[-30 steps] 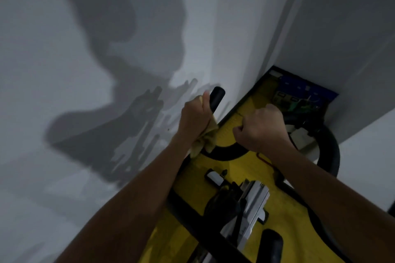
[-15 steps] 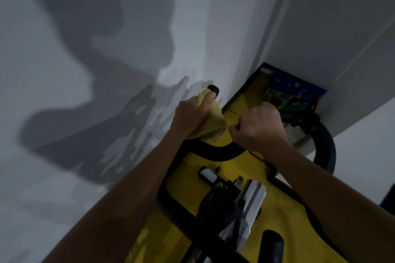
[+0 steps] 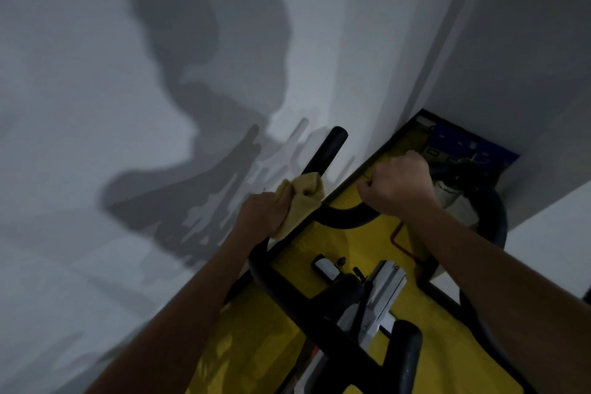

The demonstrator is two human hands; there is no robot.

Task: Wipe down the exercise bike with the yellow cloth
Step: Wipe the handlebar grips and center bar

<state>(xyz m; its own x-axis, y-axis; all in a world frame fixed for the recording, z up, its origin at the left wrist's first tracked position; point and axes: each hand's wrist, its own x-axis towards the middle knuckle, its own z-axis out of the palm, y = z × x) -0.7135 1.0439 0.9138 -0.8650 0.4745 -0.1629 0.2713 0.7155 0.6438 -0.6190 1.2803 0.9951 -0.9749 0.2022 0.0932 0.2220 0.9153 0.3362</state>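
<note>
Here the left hand (image 3: 263, 213) is curled tight around the yellow cloth (image 3: 302, 193), which is bunched about the black handlebar (image 3: 323, 155) of the exercise bike (image 3: 345, 304); the cloth wraps the bar low on its upright left horn, and the bare padded end of that horn sticks up and away above the hand. The right hand (image 3: 398, 187) is closed in a fist on the curved middle part of the same bar, knuckles up, thumb tucked on the near side, with nothing else in it. Both forearms reach in from the bottom of the view, bare.

Below the hands the bar loops down in black tubing to the stem, where a silver metal post (image 3: 380, 294) and a small dark knob sit. A thin orange cord (image 3: 395, 233) runs under the right wrist. Another black padded grip (image 3: 407, 358) rises at the lower edge.

The bike stands on a yellow mat (image 3: 348, 246) with a dark border, laid tight against the wall. At the far corner of the mat lie some blue boxes (image 3: 463, 144) and a few small things too dim to make out. A thick black loop (image 3: 494, 221) curves by the right arm.

The wall (image 3: 80, 105) on the left is plain pale grey and carries the large shadow of the person and of the bike. It meets a second grey wall (image 3: 527, 41) in a corner just beyond the handlebar. The light is low
</note>
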